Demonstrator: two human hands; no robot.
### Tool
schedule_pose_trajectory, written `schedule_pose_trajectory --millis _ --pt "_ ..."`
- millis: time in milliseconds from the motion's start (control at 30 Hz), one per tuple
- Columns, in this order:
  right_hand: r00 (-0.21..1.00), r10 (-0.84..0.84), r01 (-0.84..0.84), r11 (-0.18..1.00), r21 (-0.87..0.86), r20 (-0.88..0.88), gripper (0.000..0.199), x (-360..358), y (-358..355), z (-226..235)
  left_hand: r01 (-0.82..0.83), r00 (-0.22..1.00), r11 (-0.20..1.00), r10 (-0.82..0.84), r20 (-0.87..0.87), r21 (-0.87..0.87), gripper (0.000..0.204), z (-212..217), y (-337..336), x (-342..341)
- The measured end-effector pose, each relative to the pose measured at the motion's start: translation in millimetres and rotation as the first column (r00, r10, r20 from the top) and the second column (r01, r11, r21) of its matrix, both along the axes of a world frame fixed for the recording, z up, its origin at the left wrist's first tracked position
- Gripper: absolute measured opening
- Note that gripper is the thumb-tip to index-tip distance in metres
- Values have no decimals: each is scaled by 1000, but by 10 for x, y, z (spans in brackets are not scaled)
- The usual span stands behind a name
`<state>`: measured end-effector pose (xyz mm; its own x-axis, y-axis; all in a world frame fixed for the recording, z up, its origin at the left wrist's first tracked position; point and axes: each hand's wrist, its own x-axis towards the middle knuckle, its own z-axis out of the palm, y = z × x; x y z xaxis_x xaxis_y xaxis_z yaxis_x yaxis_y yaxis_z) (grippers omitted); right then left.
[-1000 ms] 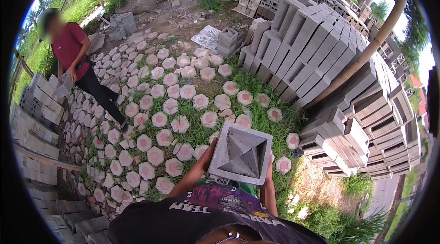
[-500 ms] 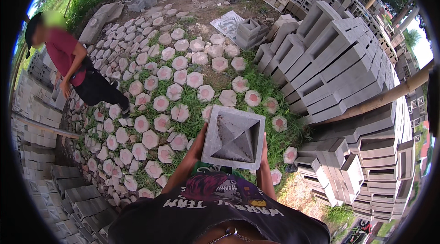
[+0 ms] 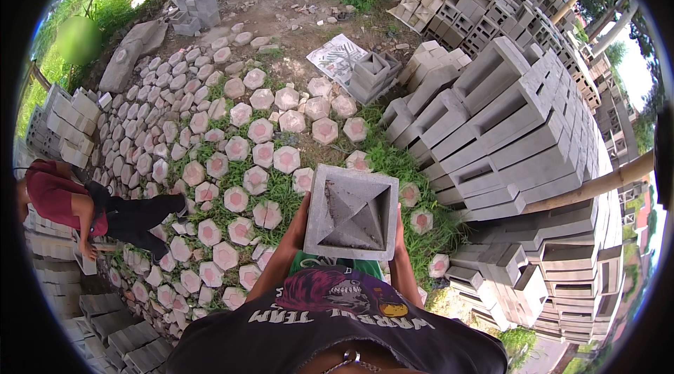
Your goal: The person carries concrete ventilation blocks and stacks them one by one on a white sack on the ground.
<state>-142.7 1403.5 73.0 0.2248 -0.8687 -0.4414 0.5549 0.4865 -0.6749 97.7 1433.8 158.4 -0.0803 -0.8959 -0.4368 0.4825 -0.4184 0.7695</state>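
A square grey concrete vent block is held in front of my body, its recessed face with a raised pyramid-like centre turned up toward me. Along its left side my left hand is pressed, the fingers mostly hidden beneath or behind the block. My right hand grips the opposite side, only a narrow part of it showing. A small stack of similar hollow blocks stands on the ground ahead, beside a printed sheet.
Hexagonal pavers with grass between them cover the ground. Tall stacks of grey blocks rise at the right, crossed by a wooden pole. More blocks stand at lower left. A person in a red shirt bends at the left.
The co-worker has moved nearer along the left side and bends lower, a hand at a block there. My view has shifted slightly; the vent block stays between my hands.
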Motion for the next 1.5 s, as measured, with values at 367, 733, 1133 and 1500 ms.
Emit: schedule_pose_trajectory --millis 367,733,1133,1500 --pt "999 -30 29 999 -41 -18 70 51 -1630 -331 -39 994 990 53 -97 138 73 -787 -1652 142" --pt "993 88 -90 996 20 78 77 95 -4008 39 -84 971 985 115 -210 148 68 -641 -3912 50" --pt "964 266 -267 960 90 23 78 465 -5760 -63 -242 965 963 252 -74 121 64 -1011 -5257 451" --pt "925 362 -370 928 52 117 78 1351 -7952 104 -269 959 963 266 -97 -17 62 -1038 -7398 1368"
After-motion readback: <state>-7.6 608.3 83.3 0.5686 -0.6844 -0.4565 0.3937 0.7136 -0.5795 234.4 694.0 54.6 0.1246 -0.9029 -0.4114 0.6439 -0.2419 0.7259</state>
